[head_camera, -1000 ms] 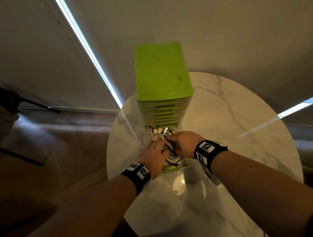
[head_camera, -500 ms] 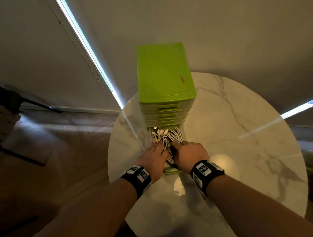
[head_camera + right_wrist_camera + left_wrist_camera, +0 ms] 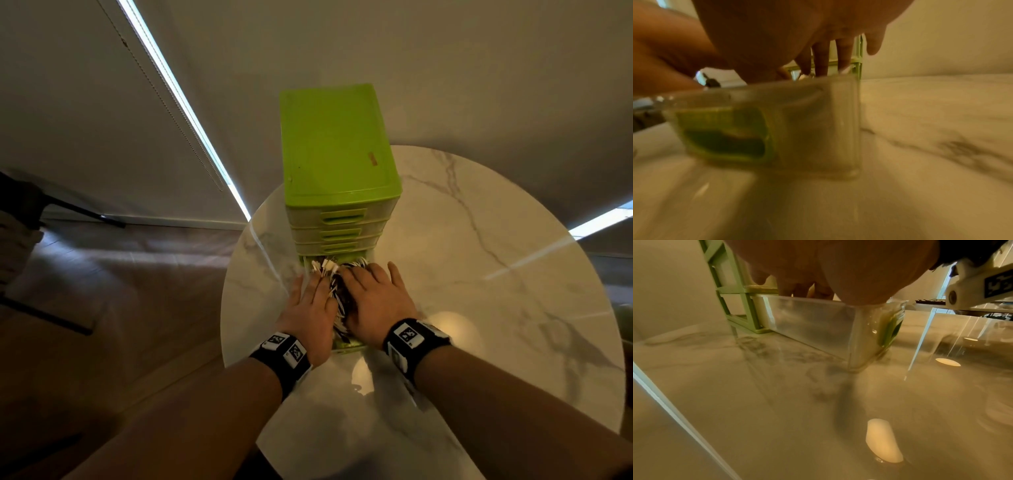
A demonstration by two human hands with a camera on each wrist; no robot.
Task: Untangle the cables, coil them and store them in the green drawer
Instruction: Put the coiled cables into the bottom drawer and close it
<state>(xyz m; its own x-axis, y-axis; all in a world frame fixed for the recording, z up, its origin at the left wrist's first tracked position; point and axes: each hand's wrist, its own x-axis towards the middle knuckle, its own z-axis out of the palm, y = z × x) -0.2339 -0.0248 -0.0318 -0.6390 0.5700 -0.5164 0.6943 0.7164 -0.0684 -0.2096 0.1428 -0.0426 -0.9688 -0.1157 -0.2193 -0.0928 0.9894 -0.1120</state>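
A green drawer unit (image 3: 337, 150) stands on the round marble table (image 3: 479, 274). Its bottom drawer (image 3: 809, 324) is pulled out toward me, clear-walled with a green handle (image 3: 725, 138). Coiled white and dark cables (image 3: 337, 287) fill it, connector ends (image 3: 323, 265) poking up at the back. My left hand (image 3: 313, 305) lies flat on the left side of the cables, fingers straight. My right hand (image 3: 373, 298) presses flat on the right side, fingers spread. Most of the cable bundle is hidden under the hands.
Three shut drawers (image 3: 340, 233) sit above the pulled-out one. The table edge (image 3: 236, 342) runs close on the left, with floor beyond. A dark stand leg (image 3: 78, 209) shows at far left. Bare marble (image 3: 513, 342) spreads to the right.
My right hand has gone from gripping the cables with curled fingers to lying flat on them. Both hands have slid a little further toward the cabinet.
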